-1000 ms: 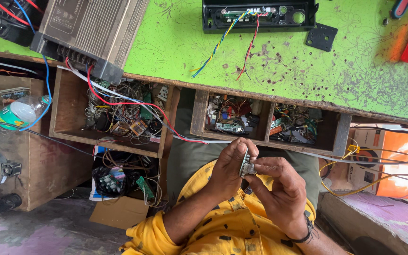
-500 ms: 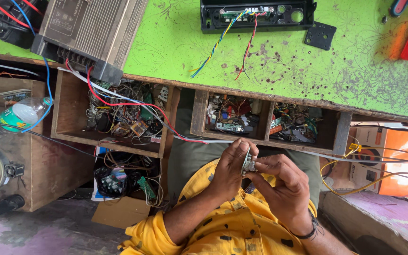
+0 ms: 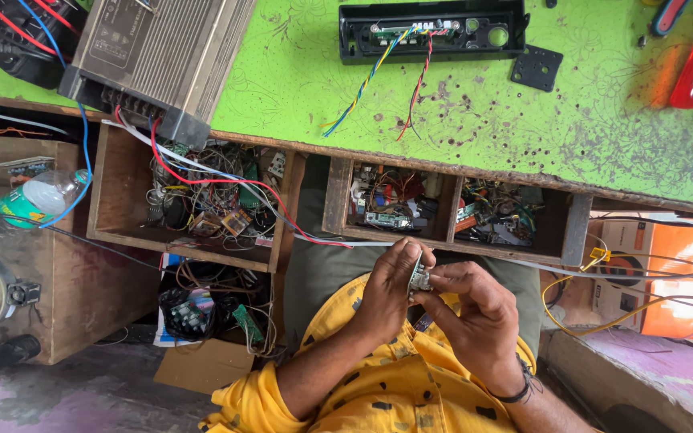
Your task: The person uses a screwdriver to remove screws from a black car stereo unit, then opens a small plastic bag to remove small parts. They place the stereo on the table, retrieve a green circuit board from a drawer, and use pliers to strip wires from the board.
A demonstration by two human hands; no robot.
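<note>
Below the green tabletop [image 3: 475,120], at six o'clock, I see both hands pinching one small circuit board [image 3: 419,277]; left hand [image 3: 387,293], right hand [image 3: 475,317].

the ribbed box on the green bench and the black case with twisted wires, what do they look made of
Ribbed box: seemingly metal, likely aluminium, judging by its dull grey-bronze sheen and straight fins.
Black case: seemingly moulded plastic, with matte black walls and rounded edges.
Bench top: a bright green patterned sheet, pitted with dark marks, over a wooden edge.
</note>
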